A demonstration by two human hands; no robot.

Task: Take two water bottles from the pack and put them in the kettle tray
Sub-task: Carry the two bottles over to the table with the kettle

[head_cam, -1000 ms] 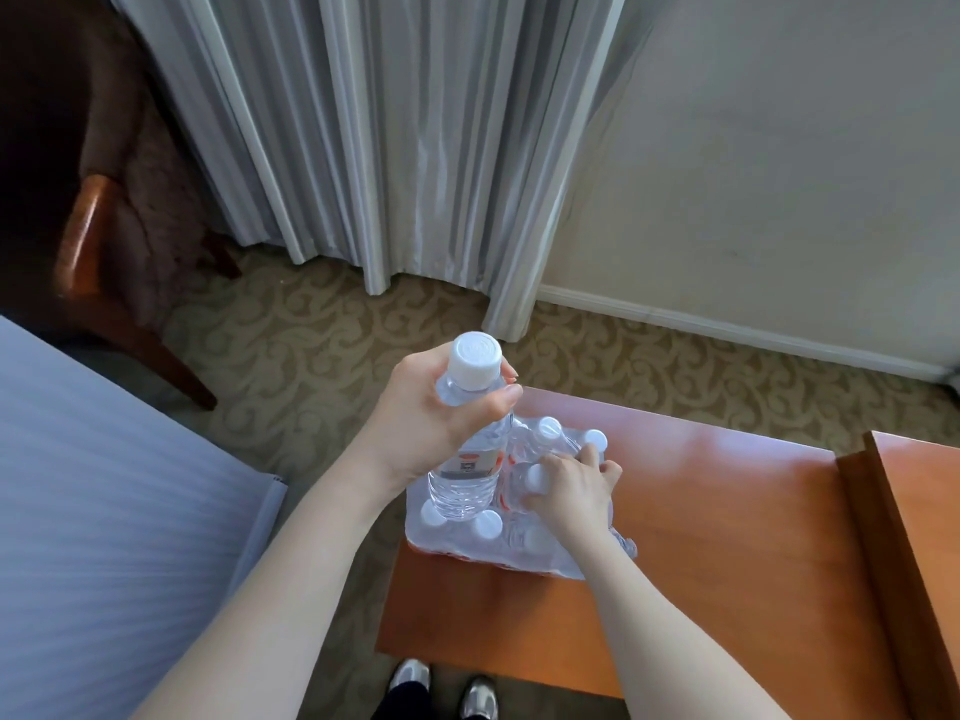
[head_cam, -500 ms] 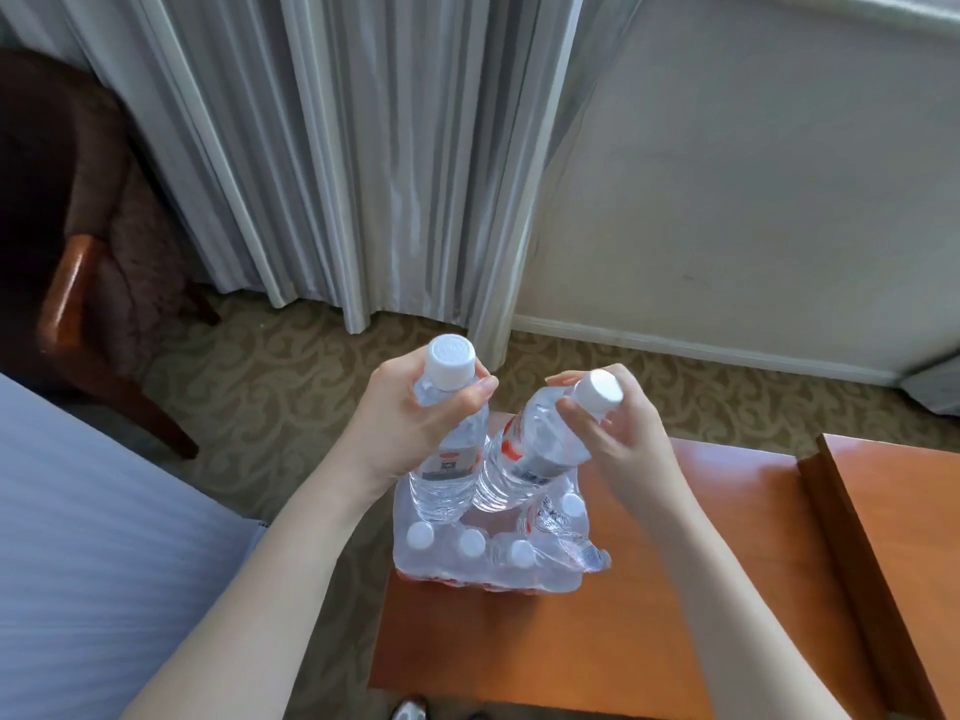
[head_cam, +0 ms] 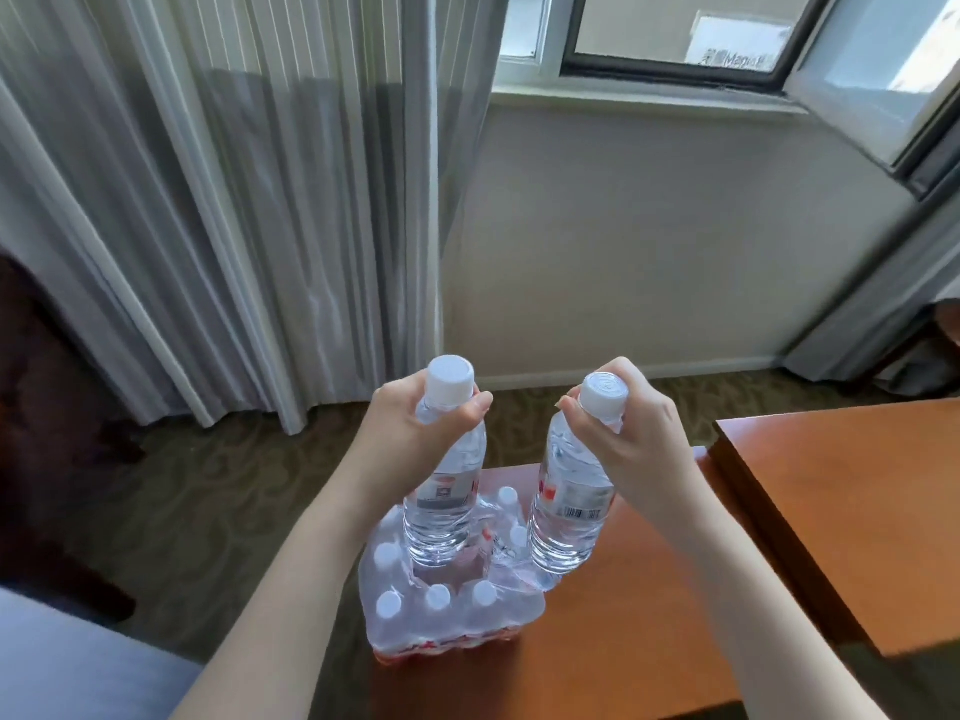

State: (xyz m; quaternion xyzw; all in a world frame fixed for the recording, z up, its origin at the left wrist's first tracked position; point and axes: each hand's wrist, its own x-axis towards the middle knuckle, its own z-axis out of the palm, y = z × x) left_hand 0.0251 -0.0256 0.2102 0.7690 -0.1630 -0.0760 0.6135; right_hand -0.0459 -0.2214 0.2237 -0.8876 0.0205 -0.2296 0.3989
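Observation:
My left hand (head_cam: 410, 423) grips the neck of a clear water bottle (head_cam: 444, 504) with a white cap, held upright above the pack. In my right hand (head_cam: 631, 439) is a second water bottle (head_cam: 569, 506), also held by its neck and nearly upright, just right of the first. Below both sits the shrink-wrapped pack (head_cam: 452, 610) of white-capped bottles, its plastic torn open on top, on the left end of a low wooden table (head_cam: 623, 626). No kettle tray is in view.
A higher wooden desk surface (head_cam: 852, 511) adjoins the table on the right. Grey curtains (head_cam: 234, 226) hang behind, with a window (head_cam: 675, 39) and a beige wall. A dark armchair (head_cam: 47, 433) stands at left, and a bed corner (head_cam: 67, 662) lies at the lower left.
My right hand pulled the second bottle out of the pack and raised it upright. Both bottles are now held apart above the pack, and my head has tilted up toward the window.

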